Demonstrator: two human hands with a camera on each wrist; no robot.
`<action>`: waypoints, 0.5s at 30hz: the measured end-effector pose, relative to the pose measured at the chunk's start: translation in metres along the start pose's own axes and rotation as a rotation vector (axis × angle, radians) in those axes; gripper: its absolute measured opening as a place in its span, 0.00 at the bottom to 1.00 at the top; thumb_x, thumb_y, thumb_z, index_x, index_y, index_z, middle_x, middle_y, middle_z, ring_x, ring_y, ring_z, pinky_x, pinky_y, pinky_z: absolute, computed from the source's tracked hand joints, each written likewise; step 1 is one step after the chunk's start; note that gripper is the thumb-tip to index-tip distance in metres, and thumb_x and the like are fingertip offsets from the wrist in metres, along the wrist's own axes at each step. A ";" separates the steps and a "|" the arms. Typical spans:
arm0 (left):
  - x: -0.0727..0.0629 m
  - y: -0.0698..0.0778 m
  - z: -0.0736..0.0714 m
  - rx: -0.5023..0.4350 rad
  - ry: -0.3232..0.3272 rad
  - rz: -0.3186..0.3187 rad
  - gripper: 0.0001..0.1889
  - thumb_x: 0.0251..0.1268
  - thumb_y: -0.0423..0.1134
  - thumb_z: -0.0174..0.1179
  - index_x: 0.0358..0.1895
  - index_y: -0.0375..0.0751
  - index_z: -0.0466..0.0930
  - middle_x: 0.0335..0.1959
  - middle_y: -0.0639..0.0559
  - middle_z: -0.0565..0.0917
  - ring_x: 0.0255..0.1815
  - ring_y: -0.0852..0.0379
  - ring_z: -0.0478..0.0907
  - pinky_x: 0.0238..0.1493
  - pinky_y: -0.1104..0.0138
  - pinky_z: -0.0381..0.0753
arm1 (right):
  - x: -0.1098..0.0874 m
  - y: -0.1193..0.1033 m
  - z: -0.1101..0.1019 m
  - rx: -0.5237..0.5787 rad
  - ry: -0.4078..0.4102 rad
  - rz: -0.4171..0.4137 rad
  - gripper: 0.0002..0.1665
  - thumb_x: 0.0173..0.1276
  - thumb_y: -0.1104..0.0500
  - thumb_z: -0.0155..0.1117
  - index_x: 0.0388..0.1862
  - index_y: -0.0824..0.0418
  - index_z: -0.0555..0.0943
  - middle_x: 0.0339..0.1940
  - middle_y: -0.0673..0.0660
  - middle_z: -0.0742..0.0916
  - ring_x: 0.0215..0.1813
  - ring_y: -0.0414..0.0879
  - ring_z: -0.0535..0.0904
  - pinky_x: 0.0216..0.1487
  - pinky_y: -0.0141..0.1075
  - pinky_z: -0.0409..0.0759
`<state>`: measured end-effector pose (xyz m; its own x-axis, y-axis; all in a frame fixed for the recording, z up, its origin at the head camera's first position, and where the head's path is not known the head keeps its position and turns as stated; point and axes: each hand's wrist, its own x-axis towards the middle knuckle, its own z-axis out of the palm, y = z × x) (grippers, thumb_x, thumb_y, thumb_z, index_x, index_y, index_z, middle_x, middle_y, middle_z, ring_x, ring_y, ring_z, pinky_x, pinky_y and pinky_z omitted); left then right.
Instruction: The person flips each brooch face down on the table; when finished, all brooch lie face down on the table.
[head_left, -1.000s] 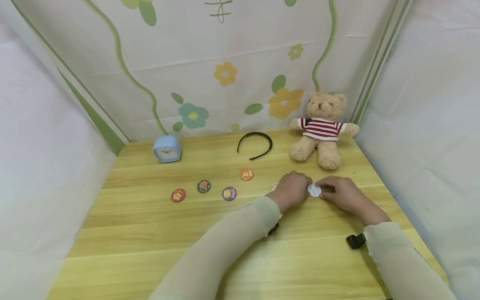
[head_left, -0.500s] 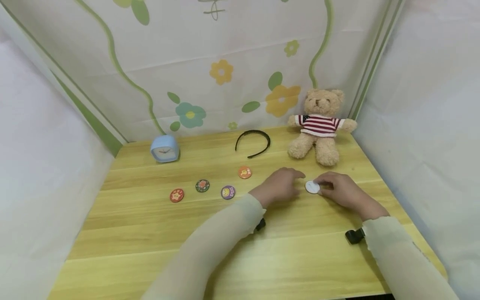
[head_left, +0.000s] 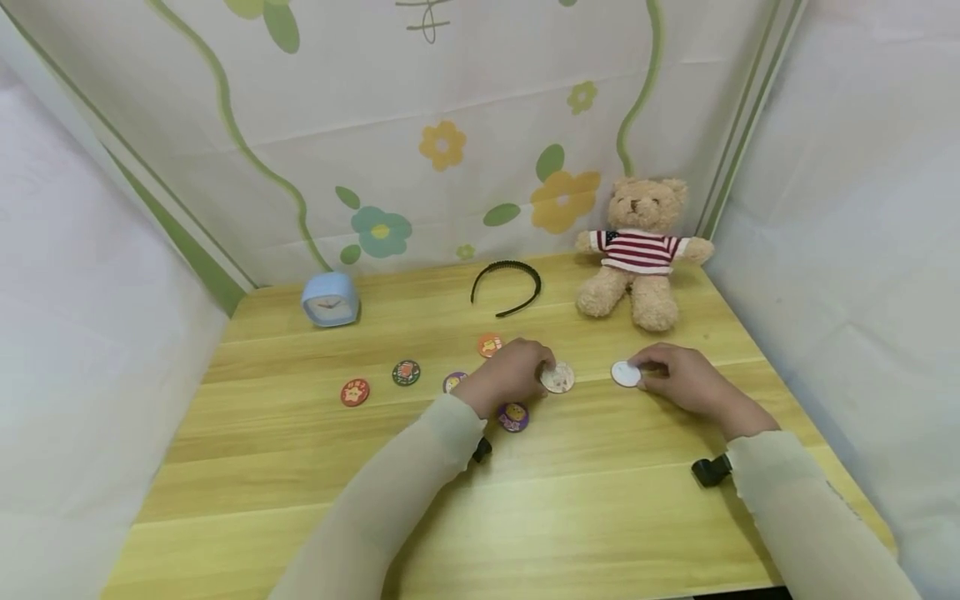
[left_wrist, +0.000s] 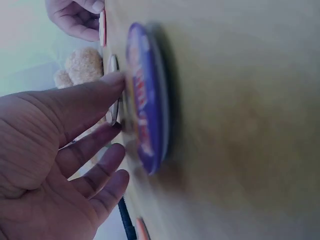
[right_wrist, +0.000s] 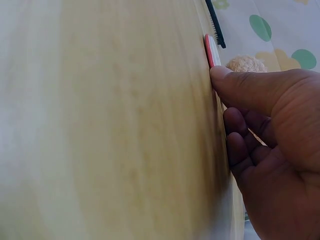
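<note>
White-backed badge: right of centre in the head view, pale side up; the right wrist view shows its red rim edge-on.
Right hand: thumb and forefinger clamped on that badge's right edge, the other fingers curled in below.
Pale badge: centre right of the head view, patterned side up, left of the white-backed one and apart from it.
Left hand: thumb and forefinger pinch the pale badge's left side, it appears; the other fingers are spread loosely in the left wrist view. How firmly they press cannot be told.
Badge handling: probably light, stiff and hardly breakable; the glossy faces would likely slip under a flat fingertip.
Badge hold: the rim looks like the best purchase, thumb and forefinger on opposite edges, since so thin a disc leaves little to grip from above.
Near purple badge: just below the left hand, easily nudged by the wrist.
Left-hand neighbours: a second purple badge and an orange badge, both partly covered by that hand; a green badge and a red badge lie farther left.
Back-edge things: alarm clock upper left, headband upper middle, teddy bear upper right.
Bench room: bare wood spreads across the lower middle; the right edge slants down beyond the right hand, leaving less space there.
</note>
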<state>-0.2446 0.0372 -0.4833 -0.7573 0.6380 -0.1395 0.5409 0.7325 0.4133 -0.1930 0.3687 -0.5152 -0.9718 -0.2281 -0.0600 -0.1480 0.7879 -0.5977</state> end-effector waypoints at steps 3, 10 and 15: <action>0.005 0.002 0.004 0.032 0.020 0.012 0.18 0.67 0.42 0.79 0.58 0.49 0.89 0.52 0.56 0.90 0.62 0.52 0.83 0.71 0.59 0.80 | 0.000 0.000 0.001 0.001 0.010 -0.001 0.18 0.77 0.58 0.73 0.64 0.55 0.88 0.66 0.62 0.88 0.69 0.64 0.82 0.69 0.64 0.79; 0.018 0.014 0.010 0.124 0.030 0.056 0.19 0.70 0.46 0.77 0.60 0.51 0.88 0.51 0.58 0.91 0.56 0.55 0.84 0.70 0.62 0.79 | -0.003 -0.009 0.001 0.013 0.005 -0.002 0.22 0.77 0.56 0.75 0.67 0.57 0.86 0.66 0.63 0.88 0.69 0.64 0.82 0.70 0.64 0.79; 0.021 0.020 0.012 0.148 0.043 0.071 0.19 0.71 0.47 0.76 0.63 0.52 0.89 0.51 0.59 0.92 0.57 0.55 0.85 0.68 0.62 0.80 | 0.000 -0.026 0.001 -0.019 0.021 -0.039 0.26 0.72 0.56 0.79 0.67 0.59 0.86 0.66 0.62 0.89 0.71 0.64 0.81 0.73 0.64 0.77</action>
<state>-0.2448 0.0682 -0.4886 -0.7289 0.6805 -0.0746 0.6389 0.7153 0.2831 -0.1892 0.3480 -0.5008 -0.9689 -0.2466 -0.0198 -0.1890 0.7896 -0.5839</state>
